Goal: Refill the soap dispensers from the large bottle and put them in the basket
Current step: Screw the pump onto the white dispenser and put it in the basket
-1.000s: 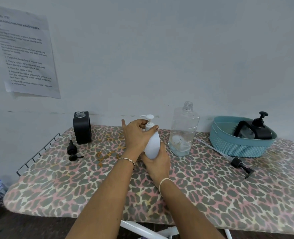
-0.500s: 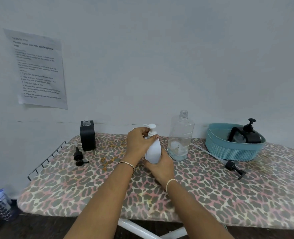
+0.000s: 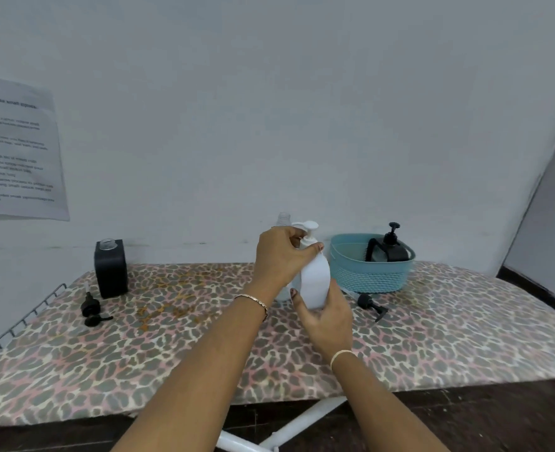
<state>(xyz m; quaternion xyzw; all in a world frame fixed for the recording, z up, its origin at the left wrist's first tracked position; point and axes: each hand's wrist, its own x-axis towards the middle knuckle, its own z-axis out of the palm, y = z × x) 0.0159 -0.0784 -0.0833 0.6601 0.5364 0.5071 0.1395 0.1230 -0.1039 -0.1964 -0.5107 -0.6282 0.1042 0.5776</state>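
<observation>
The white plastic pump bottle (image 3: 315, 282) is further right now, still upright. The right hand (image 3: 326, 316) holds its bottom and the left hand (image 3: 281, 257) grips its pump. The round teal plastic basket (image 3: 370, 277) sits just right of it.

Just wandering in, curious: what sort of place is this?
Likely a makeshift workroom: a leopard-print ironing board serves as table, a printed instruction sheet hangs on the bare wall.

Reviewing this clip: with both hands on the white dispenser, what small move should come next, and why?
Probably carry the white dispenser right to the teal basket: its pump head is on, the left hand grips its neck, the right hand holds its base, and a black dispenser already sits in that basket.
</observation>
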